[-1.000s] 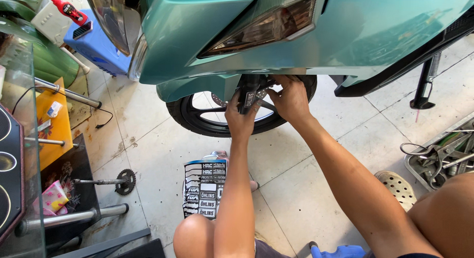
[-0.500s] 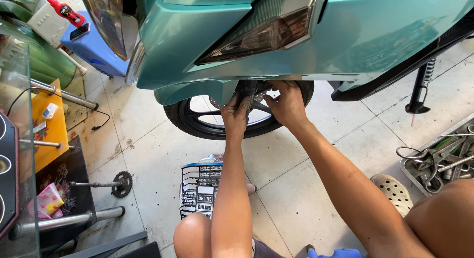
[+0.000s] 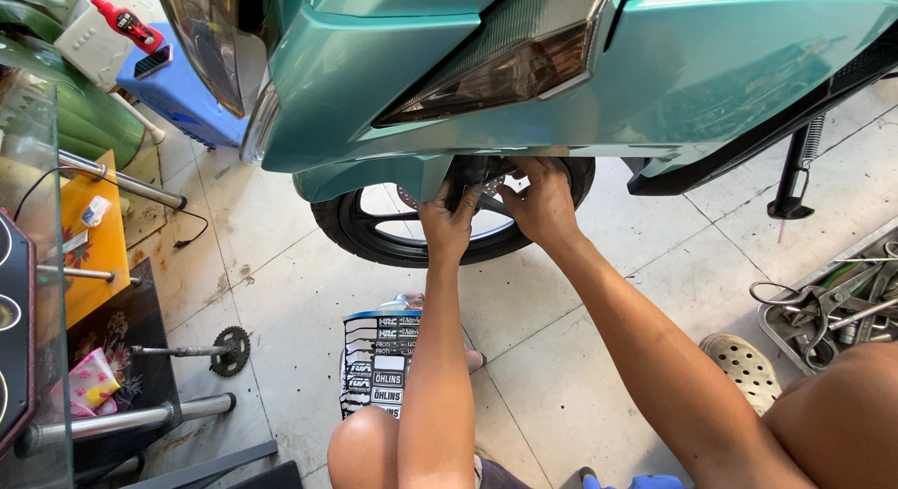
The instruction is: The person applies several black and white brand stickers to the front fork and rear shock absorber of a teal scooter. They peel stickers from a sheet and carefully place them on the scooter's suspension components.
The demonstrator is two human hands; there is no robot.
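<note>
A teal scooter [image 3: 580, 68] fills the top of the head view, its front wheel [image 3: 374, 241] with a black tyre resting on the tiled floor. My left hand [image 3: 451, 218] and my right hand [image 3: 541, 201] both reach up to the dark hub parts [image 3: 472, 176] at the wheel's centre, just under the teal fender. The fingers of both hands are curled around those parts. What exactly each hand grips is hidden by the fender and the fingers. My bare knees show at the bottom edge.
A black-and-white printed sheet [image 3: 376, 363] lies on the floor under my left arm. A metal tray of tools [image 3: 832, 307] sits at the right, a perforated sandal [image 3: 745, 366] beside it. A shaft with a sprocket [image 3: 224, 351], a blue stool [image 3: 178, 92] and the scooter's side stand [image 3: 793, 185] are around.
Both hands stay at the wheel hub with only small shifts. The view has drifted slightly, so the scooter and floor items sit a little lower and to the left.
</note>
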